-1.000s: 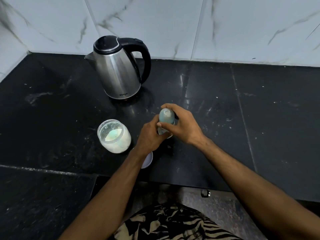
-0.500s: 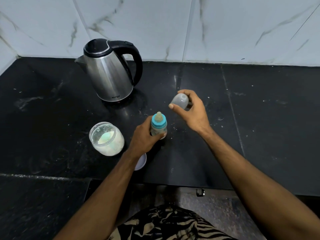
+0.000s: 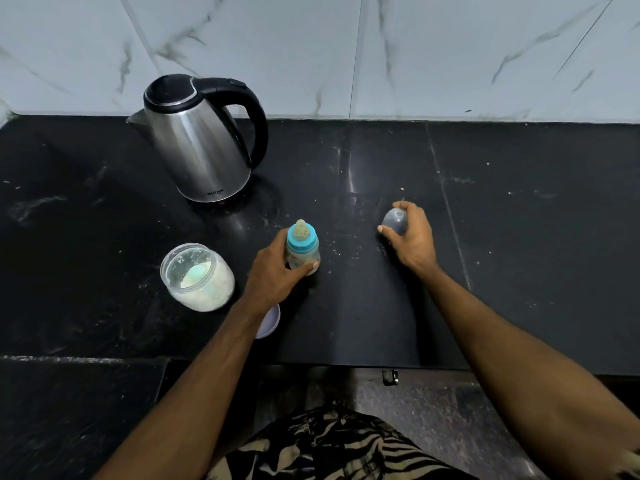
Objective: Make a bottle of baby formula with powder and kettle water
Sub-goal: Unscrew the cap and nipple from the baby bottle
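A small baby bottle (image 3: 302, 249) with a blue collar and a pale teat stands upright on the black counter (image 3: 519, 237). My left hand (image 3: 277, 275) is wrapped around its body. Its clear domed cap (image 3: 394, 220) is in my right hand (image 3: 412, 237), held low at the counter to the right of the bottle. An open jar of white formula powder (image 3: 198, 276) with a pale green scoop inside sits to the left. The steel kettle (image 3: 197, 140) with its black handle and lid stands at the back left.
A round pale lid (image 3: 270, 322) lies flat near the counter's front edge, partly hidden under my left forearm. White marble-look wall tiles (image 3: 415, 53) rise behind the counter. Powder specks are scattered over the surface. My striped clothing shows below the edge.
My right hand pulled the clear cap off the bottle and carried it right and down to the counter. My left hand has stayed on the bottle.
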Demonstrator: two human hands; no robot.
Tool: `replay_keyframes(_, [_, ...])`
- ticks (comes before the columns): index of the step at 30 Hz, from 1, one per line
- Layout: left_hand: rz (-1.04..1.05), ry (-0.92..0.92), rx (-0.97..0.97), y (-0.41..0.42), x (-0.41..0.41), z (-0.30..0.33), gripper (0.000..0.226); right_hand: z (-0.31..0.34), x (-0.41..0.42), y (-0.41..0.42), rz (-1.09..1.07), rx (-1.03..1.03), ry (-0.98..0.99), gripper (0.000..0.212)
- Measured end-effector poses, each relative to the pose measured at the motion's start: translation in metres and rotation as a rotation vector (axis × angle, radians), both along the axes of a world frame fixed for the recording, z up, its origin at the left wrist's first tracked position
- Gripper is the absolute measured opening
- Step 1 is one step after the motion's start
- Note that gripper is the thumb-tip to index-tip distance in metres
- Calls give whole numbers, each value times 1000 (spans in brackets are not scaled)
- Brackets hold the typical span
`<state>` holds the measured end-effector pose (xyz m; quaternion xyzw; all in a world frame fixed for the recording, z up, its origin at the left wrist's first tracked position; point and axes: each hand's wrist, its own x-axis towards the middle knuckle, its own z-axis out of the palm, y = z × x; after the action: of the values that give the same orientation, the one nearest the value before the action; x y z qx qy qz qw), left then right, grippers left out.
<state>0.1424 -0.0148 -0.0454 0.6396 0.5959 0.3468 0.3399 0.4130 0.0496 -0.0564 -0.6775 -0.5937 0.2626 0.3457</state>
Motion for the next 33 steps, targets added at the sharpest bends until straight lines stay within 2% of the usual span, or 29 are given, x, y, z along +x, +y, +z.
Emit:
replay_keyframes(3, [-2,3,-2,0,0,0,69,-1,-4,-1,-10,11,-9,59])
replay_keyframes(7, [-1,-3,-8,-1,1,0,69,6,-11,-6,-38,72,8,82])
replay_keyframes(9, [8,-13,-9,-1,0,0,69,21,-27,-13,-56,239,33,78])
replay_keyframes(11, [18,-27,-8,-2,0,-1,67,41,-55,-28,30,315,109,67])
replay_keyframes(13, [24,-46,-8,-3,-1,0,61,57,-86,-44,199,278,162,64])
replay_keyframes(16, [38,-40,-28,-3,1,2,50,58,-124,-56,384,150,235,73])
replay_keyframes(18, [47,-4,-25,-3,2,3,51,51,-139,-57,390,113,270,75])
replay_keyframes(22, [20,-1,-25,-2,0,6,56,43,-142,-55,354,150,316,65])
replay_keyframes(27, [-2,-31,-30,-4,0,12,68,49,-126,-41,499,88,344,62])
replay_keyframes(33, [-26,-33,-19,-2,-1,11,67,48,-119,-32,567,41,333,58])
